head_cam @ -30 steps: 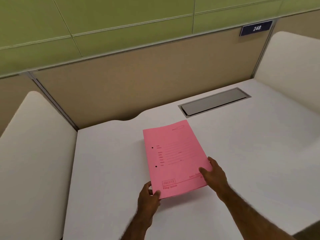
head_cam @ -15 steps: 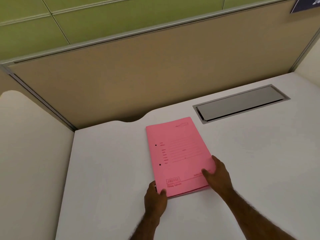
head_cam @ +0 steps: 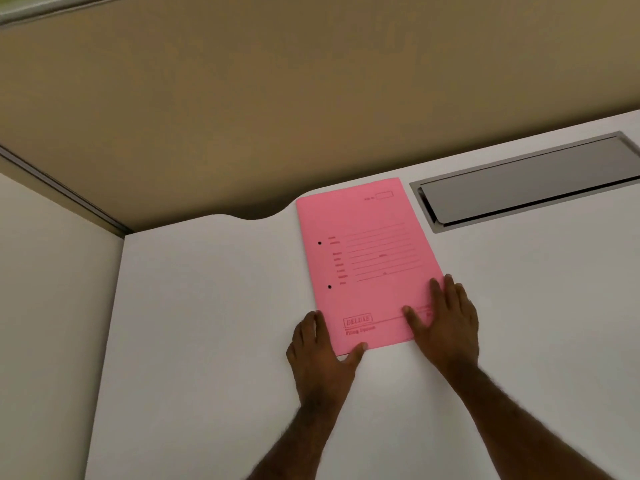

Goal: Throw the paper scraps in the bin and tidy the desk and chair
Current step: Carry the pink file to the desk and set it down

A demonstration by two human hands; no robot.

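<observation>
A pink folder (head_cam: 367, 258) lies flat on the white desk (head_cam: 214, 306), its far edge close to the back partition. My left hand (head_cam: 320, 351) is at its near-left corner, with the thumb over the folder's near edge and the fingers along the left side. My right hand (head_cam: 446, 323) lies palm-down on the near-right corner, fingers slightly spread and pressing on the cover. No paper scraps, bin or chair are in view.
A grey metal cable flap (head_cam: 530, 181) is set into the desk just right of the folder. A tan partition (head_cam: 311, 98) closes the back, and a white side panel (head_cam: 52, 323) stands on the left. The desk's back edge has a curved notch (head_cam: 256, 216).
The folder has slid away from me toward the back partition and now lies flat, with both hands still on its near corners. The camera has moved closer and tilted down.
</observation>
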